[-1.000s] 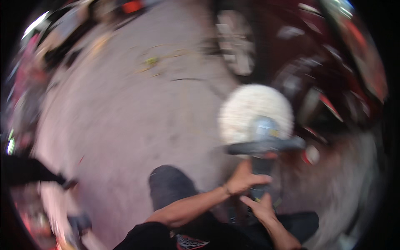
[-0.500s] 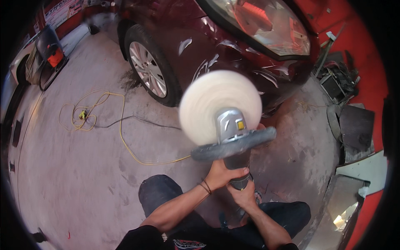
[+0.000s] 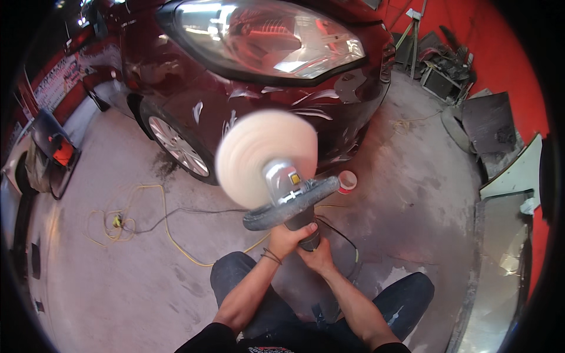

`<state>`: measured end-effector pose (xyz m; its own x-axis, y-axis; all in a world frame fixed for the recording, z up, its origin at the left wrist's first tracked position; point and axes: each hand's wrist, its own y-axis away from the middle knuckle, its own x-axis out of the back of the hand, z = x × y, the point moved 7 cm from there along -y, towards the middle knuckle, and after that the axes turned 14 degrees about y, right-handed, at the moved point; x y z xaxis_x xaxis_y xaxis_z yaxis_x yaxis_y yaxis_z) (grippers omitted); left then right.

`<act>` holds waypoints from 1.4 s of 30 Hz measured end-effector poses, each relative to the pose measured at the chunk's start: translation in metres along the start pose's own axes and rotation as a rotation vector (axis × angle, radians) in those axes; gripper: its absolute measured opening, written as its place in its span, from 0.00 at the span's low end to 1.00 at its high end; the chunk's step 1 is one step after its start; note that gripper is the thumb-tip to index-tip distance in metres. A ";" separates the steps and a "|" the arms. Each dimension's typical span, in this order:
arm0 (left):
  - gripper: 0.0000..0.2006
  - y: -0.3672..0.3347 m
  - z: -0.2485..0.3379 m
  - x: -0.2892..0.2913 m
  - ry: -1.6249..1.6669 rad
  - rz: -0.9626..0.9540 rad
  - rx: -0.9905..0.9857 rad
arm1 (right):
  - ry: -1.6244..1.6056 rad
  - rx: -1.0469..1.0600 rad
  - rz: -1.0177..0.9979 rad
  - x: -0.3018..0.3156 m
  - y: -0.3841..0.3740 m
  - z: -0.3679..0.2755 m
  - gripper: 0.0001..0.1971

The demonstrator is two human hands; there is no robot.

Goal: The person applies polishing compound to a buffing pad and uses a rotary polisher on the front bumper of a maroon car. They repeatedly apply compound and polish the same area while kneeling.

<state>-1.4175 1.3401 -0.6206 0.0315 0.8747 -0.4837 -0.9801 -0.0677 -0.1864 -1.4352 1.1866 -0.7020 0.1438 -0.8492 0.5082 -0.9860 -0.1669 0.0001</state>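
Observation:
My left hand (image 3: 284,240) is wrapped around the dark body of a polisher (image 3: 281,179), just below its black curved handle (image 3: 294,203). Close beside it, my right hand (image 3: 318,256) grips the rear end of the same machine. The polisher's round white pad (image 3: 250,156) is smeared, as if spinning, and stands out in front of a dark red car. White streaks of compound (image 3: 312,113) mark the bumper (image 3: 344,132) below the headlight (image 3: 276,44). From this view I cannot tell whether the pad touches the paint.
A yellow cord (image 3: 170,232) and a dark cable cross the floor on the left. A small red and white tub (image 3: 347,181) sits right of the pad. Loose panels (image 3: 491,123) lean along the red wall (image 3: 506,59). The car's front wheel (image 3: 176,144) is at left.
The view has shifted, so the headlight looks larger and the tub now shows. My hands and the polisher appear further left in the picture. Both hands keep their hold.

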 end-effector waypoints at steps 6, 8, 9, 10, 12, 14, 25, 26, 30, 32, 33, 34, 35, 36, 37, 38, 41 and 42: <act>0.28 -0.010 -0.040 -0.031 -0.388 0.030 0.016 | -0.281 -0.043 -0.106 -0.014 -0.017 0.074 0.29; 0.29 -0.028 -0.046 -0.051 -0.460 -0.026 -0.023 | -0.314 0.029 -0.115 -0.016 -0.033 0.088 0.34; 0.29 -0.041 -0.046 -0.064 -0.501 -0.058 -0.076 | -0.338 0.057 -0.111 -0.016 -0.040 0.094 0.36; 0.30 -0.050 -0.045 -0.076 -0.562 -0.087 -0.138 | -0.421 0.085 -0.091 -0.018 -0.047 0.097 0.39; 0.28 -0.068 -0.049 -0.093 -0.643 -0.028 -0.132 | -0.588 0.079 -0.030 -0.020 -0.064 0.103 0.45; 0.27 -0.084 -0.044 -0.102 -0.748 0.025 -0.138 | -0.813 -0.062 -0.113 -0.033 -0.074 0.108 0.45; 0.26 -0.010 -0.009 -0.029 -0.523 0.260 -0.017 | -0.378 0.275 -0.439 -0.039 -0.066 0.028 0.25; 0.26 -0.004 -0.005 -0.023 -0.430 0.320 -0.063 | -0.235 0.194 -0.483 -0.038 -0.064 0.027 0.24; 0.25 0.001 0.015 -0.028 -0.148 0.413 -0.194 | -0.167 0.437 -0.337 0.017 -0.069 -0.019 0.22; 0.25 -0.004 0.017 -0.040 -0.017 0.418 -0.242 | -0.064 0.387 -0.272 0.042 -0.069 -0.021 0.22; 0.24 -0.009 0.016 -0.049 -0.030 0.380 -0.241 | -0.047 0.389 -0.235 0.055 -0.070 -0.019 0.22; 0.24 -0.014 0.011 -0.057 -0.062 0.340 -0.211 | -0.061 0.448 -0.169 0.067 -0.071 -0.017 0.22; 0.24 -0.021 0.004 -0.066 -0.085 0.297 -0.187 | -0.037 0.371 -0.188 0.070 -0.076 -0.004 0.21; 0.24 -0.027 -0.002 -0.076 -0.103 0.244 -0.179 | -0.044 0.350 -0.177 0.074 -0.077 0.009 0.20; 0.24 -0.032 -0.012 -0.084 -0.201 0.228 -0.134 | -0.084 0.347 -0.161 0.078 -0.078 0.022 0.19; 0.25 -0.040 -0.022 -0.092 -0.314 0.222 -0.073 | -0.071 0.292 -0.138 0.080 -0.080 0.039 0.18; 0.32 -0.066 -0.036 -0.133 -0.414 0.069 -0.145 | -0.165 0.185 -0.065 0.096 -0.085 0.080 0.15; 0.33 -0.075 -0.040 -0.145 -0.374 0.025 -0.122 | -0.224 0.152 -0.059 0.102 -0.087 0.087 0.13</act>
<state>-1.3408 1.1992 -0.5704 -0.0879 0.9850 -0.1486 -0.9486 -0.1283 -0.2893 -1.3278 1.0708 -0.7252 0.2324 -0.9227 0.3075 -0.9538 -0.2782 -0.1139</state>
